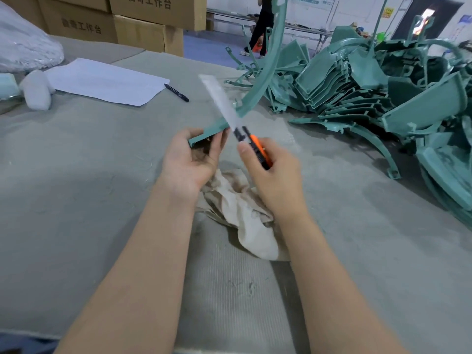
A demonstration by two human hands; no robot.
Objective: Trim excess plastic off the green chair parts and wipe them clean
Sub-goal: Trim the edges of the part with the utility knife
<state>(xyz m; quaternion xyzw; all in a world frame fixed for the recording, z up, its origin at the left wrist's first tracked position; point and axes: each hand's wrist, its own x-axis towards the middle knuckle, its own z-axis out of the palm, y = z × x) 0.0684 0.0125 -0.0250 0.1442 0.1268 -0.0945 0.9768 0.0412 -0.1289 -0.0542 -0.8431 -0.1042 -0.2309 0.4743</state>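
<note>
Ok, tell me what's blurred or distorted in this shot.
Head view: the knife is smeared by motion blur; the left hand and the curved green part it holds look sharper; the edges bow from the wide lens, as at the cardboard boxes; soft shadow on the table.

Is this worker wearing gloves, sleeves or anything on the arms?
No. The left hand and right hand are bare: no gloves, and no ring or watch shows. The left forearm and right forearm are uncovered, no sleeve in view.

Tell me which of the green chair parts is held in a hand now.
The long curved green strip: the left hand grips its lower end. All others lie in the pile at right.
</note>
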